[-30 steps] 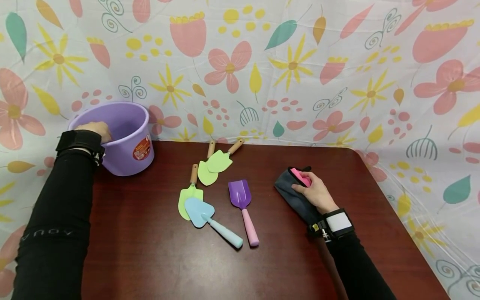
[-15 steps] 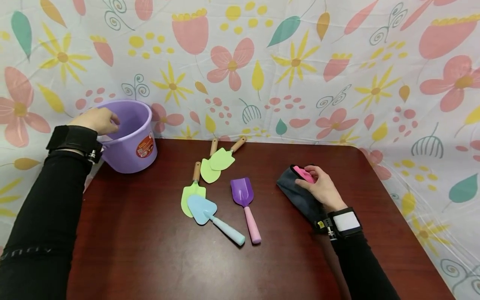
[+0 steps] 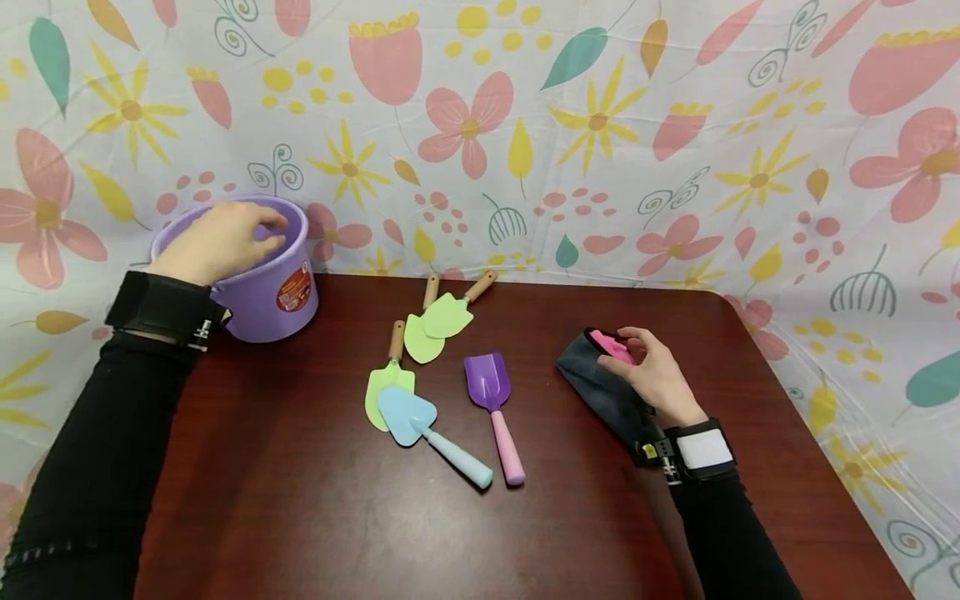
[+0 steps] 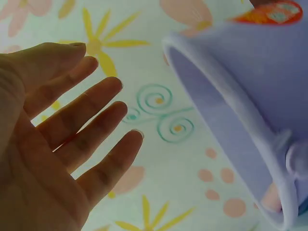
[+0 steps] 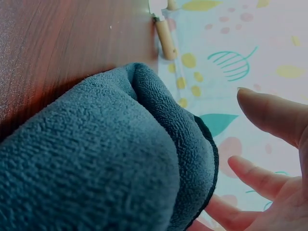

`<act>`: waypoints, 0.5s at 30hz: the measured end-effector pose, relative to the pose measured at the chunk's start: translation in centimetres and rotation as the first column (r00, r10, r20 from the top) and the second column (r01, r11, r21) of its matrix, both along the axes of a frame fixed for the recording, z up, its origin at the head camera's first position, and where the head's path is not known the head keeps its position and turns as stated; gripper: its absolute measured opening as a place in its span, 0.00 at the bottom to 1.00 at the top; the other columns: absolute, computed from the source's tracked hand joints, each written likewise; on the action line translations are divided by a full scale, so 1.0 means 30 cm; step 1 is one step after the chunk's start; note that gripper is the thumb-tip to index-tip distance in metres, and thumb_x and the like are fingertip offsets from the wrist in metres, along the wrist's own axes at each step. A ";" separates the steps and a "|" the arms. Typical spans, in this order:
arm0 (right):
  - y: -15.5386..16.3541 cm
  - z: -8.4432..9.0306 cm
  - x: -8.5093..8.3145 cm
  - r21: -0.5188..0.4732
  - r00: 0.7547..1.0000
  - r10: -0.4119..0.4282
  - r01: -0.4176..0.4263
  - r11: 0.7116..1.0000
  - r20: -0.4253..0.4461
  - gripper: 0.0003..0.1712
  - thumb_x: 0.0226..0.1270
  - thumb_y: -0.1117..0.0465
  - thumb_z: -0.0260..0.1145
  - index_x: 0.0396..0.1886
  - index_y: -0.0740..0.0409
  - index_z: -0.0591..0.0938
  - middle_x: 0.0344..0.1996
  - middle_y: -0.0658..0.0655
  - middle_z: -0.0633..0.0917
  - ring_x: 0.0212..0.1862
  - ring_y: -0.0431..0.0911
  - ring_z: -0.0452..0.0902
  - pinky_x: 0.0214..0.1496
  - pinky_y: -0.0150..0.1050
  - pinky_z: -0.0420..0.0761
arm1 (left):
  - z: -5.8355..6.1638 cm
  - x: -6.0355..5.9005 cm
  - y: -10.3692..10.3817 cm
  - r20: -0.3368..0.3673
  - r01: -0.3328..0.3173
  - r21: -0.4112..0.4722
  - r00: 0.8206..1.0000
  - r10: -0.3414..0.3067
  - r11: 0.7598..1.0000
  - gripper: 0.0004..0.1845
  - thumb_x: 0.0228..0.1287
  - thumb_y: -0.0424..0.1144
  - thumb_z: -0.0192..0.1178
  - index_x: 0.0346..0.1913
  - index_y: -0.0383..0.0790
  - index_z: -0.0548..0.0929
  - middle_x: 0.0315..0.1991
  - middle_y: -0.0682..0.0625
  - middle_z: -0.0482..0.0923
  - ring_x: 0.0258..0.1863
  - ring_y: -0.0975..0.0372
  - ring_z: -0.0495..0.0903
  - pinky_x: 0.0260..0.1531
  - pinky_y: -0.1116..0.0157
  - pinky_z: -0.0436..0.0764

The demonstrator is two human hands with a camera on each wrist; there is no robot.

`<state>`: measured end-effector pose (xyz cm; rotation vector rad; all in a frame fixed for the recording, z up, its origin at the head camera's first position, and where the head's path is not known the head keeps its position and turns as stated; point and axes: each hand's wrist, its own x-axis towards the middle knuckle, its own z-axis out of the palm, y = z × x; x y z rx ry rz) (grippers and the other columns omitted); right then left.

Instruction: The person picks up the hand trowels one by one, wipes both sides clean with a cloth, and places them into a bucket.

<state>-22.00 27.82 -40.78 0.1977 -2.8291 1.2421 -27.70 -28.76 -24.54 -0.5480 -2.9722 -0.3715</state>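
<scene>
My left hand (image 3: pixel 217 242) hovers above the purple bucket (image 3: pixel 262 304), fingers relaxed and nothing held. The left wrist view shows its palm with spread fingers (image 4: pixel 103 96), apart from the bucket's rim (image 4: pixel 211 72). Inside the bucket a small pinkish piece (image 4: pixel 273 198) shows. At the right of the table, my right hand (image 3: pixel 663 383) is at the end of a folded grey cloth (image 3: pixel 600 387) with a bright pink item (image 3: pixel 613 346) showing at its top. Thumb and index stand off the cloth (image 5: pixel 91 159) in the right wrist view; the other fingertips are partly hidden behind its black edge.
Between the hands lie a purple scoop with pink handle (image 3: pixel 497 408), a light blue trowel (image 3: pixel 431 429) over a green trowel (image 3: pixel 390 383), and two more green trowels (image 3: pixel 448 317) overlapping near the back edge. A flowered sheet (image 3: pixel 480 167) hangs behind the brown table (image 3: pixel 360 533).
My left hand has come up out of the bucket and shifted right over its rim, with its fingers loosening. The right hand's thumb and fingers have drawn slightly away from the cloth.
</scene>
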 end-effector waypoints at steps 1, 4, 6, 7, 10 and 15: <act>0.000 0.000 0.001 -0.003 1.000 0.000 0.000 1.000 0.001 0.37 0.67 0.50 0.68 0.67 0.65 0.65 0.61 0.75 0.68 0.60 0.67 0.66 0.57 0.62 0.69 | -0.003 0.007 0.014 -0.005 0.007 0.002 1.000 -0.007 1.000 0.18 0.69 0.35 0.57 0.57 0.28 0.78 0.55 0.31 0.76 0.57 0.38 0.71 0.56 0.41 0.66; -0.003 0.000 0.003 -0.006 1.000 0.001 -0.001 1.000 0.004 0.37 0.67 0.51 0.68 0.67 0.66 0.65 0.61 0.75 0.69 0.59 0.66 0.66 0.57 0.61 0.69 | -0.019 0.023 0.047 -0.008 0.021 -0.006 1.000 -0.021 1.000 0.17 0.70 0.36 0.57 0.57 0.30 0.79 0.54 0.33 0.77 0.56 0.39 0.72 0.54 0.41 0.67; -0.005 0.000 0.005 -0.006 1.000 -0.001 0.002 1.000 0.004 0.37 0.67 0.51 0.68 0.67 0.66 0.65 0.60 0.75 0.69 0.58 0.66 0.66 0.57 0.60 0.69 | -0.036 0.030 0.069 -0.014 0.030 -0.009 0.999 -0.030 1.000 0.16 0.69 0.35 0.57 0.55 0.31 0.80 0.53 0.34 0.78 0.55 0.40 0.72 0.53 0.42 0.68; -0.007 0.000 0.005 -0.005 1.000 -0.004 0.004 1.000 0.006 0.37 0.67 0.51 0.68 0.67 0.66 0.65 0.60 0.75 0.69 0.58 0.66 0.66 0.56 0.60 0.69 | -0.047 0.032 0.079 -0.013 0.034 -0.016 0.999 -0.034 0.999 0.16 0.68 0.35 0.57 0.55 0.32 0.81 0.52 0.34 0.78 0.54 0.41 0.73 0.53 0.43 0.68; -0.012 -0.004 0.005 -0.001 1.000 -0.012 0.012 1.000 0.018 0.38 0.67 0.51 0.68 0.68 0.65 0.65 0.60 0.74 0.69 0.57 0.65 0.67 0.56 0.59 0.69 | -0.087 0.034 0.104 -0.008 0.040 -0.034 0.999 -0.040 0.999 0.15 0.67 0.35 0.58 0.54 0.33 0.82 0.51 0.35 0.79 0.52 0.43 0.74 0.50 0.44 0.70; -0.022 -0.020 0.001 0.062 1.000 -0.025 0.025 0.998 -0.009 0.38 0.65 0.52 0.70 0.67 0.66 0.66 0.59 0.74 0.70 0.56 0.65 0.67 0.56 0.60 0.68 | -0.163 0.027 0.130 -0.017 0.095 -0.053 0.995 -0.096 0.994 0.13 0.66 0.32 0.60 0.52 0.32 0.83 0.47 0.38 0.80 0.45 0.47 0.77 0.44 0.48 0.74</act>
